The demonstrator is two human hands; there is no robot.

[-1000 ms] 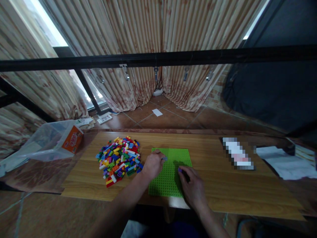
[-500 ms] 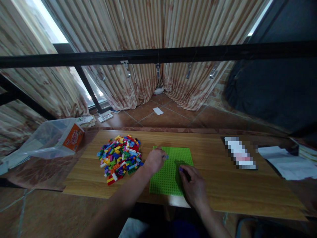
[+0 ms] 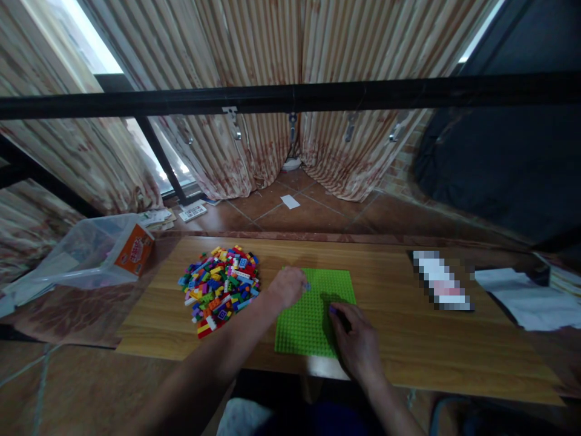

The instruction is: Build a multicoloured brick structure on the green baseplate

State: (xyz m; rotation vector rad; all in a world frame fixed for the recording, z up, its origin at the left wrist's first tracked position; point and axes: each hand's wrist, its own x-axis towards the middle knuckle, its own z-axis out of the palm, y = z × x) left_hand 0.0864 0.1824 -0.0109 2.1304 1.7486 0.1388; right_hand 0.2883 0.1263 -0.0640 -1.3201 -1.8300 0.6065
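Striped curtains (image 3: 258,66) with a reddish pattern hung behind a black rail (image 3: 327,97) fitted with metal hooks (image 3: 237,129) as a person worked with two bare hands at a long wooden table (image 3: 422,357). Near the table's middle, close to its front edge, lay a flat green board (image 3: 297,333) covered in small studs. Reaching in from the lower left, the left hand (image 3: 287,287) was over the board's upper left part, its fingers pinching a small grey-blue piece (image 3: 307,286) that showed just past the fingertips. The right hand (image 3: 359,342) was at the board's right edge, its thumb and fingers gripping a small purple brick (image 3: 333,309), mostly hidden from view. Whether either piece touched the studs could not be told. A dark shadow fell across the board beside the right hand. Left of the board, a heap of toy bricks (image 3: 222,284) in red, yellow, blue, green, orange and white spread over the table, with the left forearm passing near its lower right side. Beyond the table's left end was a clear plastic tub (image 3: 93,242) bearing an orange label (image 3: 135,249). To the right, a dark flat object (image 3: 440,281), its face pixelated, lay near white papers (image 3: 512,297). Behind the table, a white sheet (image 3: 290,201) lay on the tiled floor (image 3: 327,215).
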